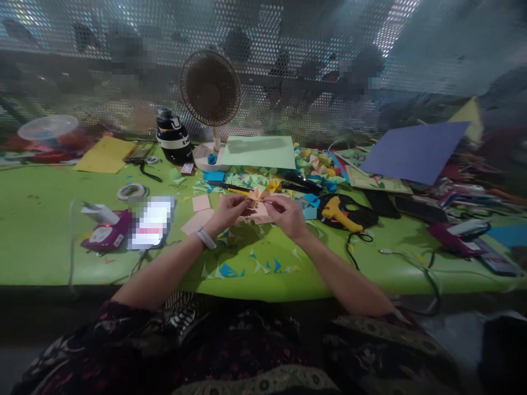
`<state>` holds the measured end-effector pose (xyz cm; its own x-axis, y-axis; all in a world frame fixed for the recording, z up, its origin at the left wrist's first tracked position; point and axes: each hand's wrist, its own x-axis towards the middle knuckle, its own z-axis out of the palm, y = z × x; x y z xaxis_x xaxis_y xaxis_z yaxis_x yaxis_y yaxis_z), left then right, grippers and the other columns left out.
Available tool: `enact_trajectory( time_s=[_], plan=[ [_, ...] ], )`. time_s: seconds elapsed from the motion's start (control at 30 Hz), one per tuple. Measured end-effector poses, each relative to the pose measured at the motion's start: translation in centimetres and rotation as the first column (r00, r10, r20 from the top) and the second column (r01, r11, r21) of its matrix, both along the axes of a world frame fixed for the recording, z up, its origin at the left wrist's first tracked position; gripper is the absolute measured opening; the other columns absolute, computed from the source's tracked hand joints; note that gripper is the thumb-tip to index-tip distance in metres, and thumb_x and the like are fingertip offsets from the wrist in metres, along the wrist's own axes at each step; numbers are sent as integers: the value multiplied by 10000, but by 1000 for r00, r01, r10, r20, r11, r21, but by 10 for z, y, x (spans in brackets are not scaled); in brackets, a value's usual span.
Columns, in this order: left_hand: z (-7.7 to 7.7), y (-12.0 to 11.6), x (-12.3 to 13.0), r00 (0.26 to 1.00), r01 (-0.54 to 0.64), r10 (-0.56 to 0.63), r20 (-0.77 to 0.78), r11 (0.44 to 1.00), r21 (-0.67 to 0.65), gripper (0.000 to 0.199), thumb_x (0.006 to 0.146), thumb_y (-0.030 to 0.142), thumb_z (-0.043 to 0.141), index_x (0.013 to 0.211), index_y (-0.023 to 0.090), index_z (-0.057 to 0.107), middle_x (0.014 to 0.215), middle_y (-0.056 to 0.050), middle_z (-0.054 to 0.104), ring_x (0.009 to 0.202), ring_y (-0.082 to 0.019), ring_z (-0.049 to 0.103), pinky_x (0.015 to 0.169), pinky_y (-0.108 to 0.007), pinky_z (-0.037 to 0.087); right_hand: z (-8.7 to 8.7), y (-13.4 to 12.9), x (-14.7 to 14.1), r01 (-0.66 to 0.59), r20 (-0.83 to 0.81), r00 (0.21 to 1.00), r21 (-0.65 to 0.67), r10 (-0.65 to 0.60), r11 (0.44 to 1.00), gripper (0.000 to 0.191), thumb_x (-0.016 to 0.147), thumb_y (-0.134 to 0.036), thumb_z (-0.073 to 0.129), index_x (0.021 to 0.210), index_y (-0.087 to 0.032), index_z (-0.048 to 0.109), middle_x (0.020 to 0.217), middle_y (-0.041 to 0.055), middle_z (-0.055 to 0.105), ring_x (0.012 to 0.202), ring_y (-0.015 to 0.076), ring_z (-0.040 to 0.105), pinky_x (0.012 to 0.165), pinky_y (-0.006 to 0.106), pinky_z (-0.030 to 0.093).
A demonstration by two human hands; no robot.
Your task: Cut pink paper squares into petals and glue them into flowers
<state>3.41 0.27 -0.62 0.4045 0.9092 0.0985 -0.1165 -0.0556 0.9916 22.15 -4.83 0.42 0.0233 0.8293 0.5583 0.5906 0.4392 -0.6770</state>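
Observation:
Between my two hands is a small peach paper flower, raised a little over the table. My left hand, with a pale band on its wrist, pinches the flower's left side. On the other side my right hand pinches it between thumb and fingertips. Peach paper squares lie left of the hands, and more peach paper is partly hidden under them. Blue and pale triangular scraps are scattered on the green table in front of me.
A yellow glue gun rests on a black holder at right. Behind my hands lie scissors, folded paper pieces and a pale green sheet. A fan and a dark bottle stand at the back. A lit phone is at left.

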Motion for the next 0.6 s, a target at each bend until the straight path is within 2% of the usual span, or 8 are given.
enact_trajectory(
  time_s=[0.1, 0.2, 0.33, 0.43, 0.6],
  plan=[
    [-5, 6, 0, 998, -66, 66, 1, 996, 63, 428, 662, 536, 801, 765, 139, 679, 710, -42, 713, 668, -171, 717, 695, -320, 623, 5, -1, 0, 27, -52, 998, -49, -30, 998, 233, 827, -359, 620, 961, -192, 711, 717, 23, 667, 588, 142, 568, 577, 270, 460],
    [-7, 7, -1, 993, -92, 103, -58, 982, 166, 313, 739, 445, 743, 756, 139, 680, 709, -45, 716, 662, -157, 708, 692, -302, 618, 6, 3, 3, 78, -135, 987, -89, -89, 993, 294, 816, -405, 628, 1010, -186, 658, 698, -2, 629, 550, 122, 531, 556, 255, 445],
    [-5, 3, -3, 967, -55, 140, -214, 932, 358, 188, 794, 320, 635, 752, 144, 689, 723, -52, 722, 673, -155, 688, 650, -270, 581, 3, 10, 5, -47, -166, 986, -230, 8, 972, 273, 804, -430, 622, 908, -179, 649, 671, -1, 626, 534, 120, 540, 533, 248, 436],
    [-3, 2, -5, 943, -38, 181, -281, 893, 448, 178, 801, 290, 597, 743, 149, 689, 723, -51, 721, 665, -151, 669, 628, -256, 551, 1, 11, 5, -90, -180, 983, -239, 47, 967, 253, 821, -423, 592, 811, -178, 654, 665, 8, 635, 541, 120, 554, 525, 240, 434],
    [-4, 4, -6, 937, -52, 211, -279, 872, 487, 187, 804, 305, 600, 743, 150, 687, 730, -57, 715, 657, -150, 658, 602, -244, 526, 3, 9, 4, -141, -246, 967, -314, 63, 939, 279, 836, -398, 553, 948, -173, 673, 723, 8, 679, 522, 110, 539, 500, 229, 428]
  ],
)
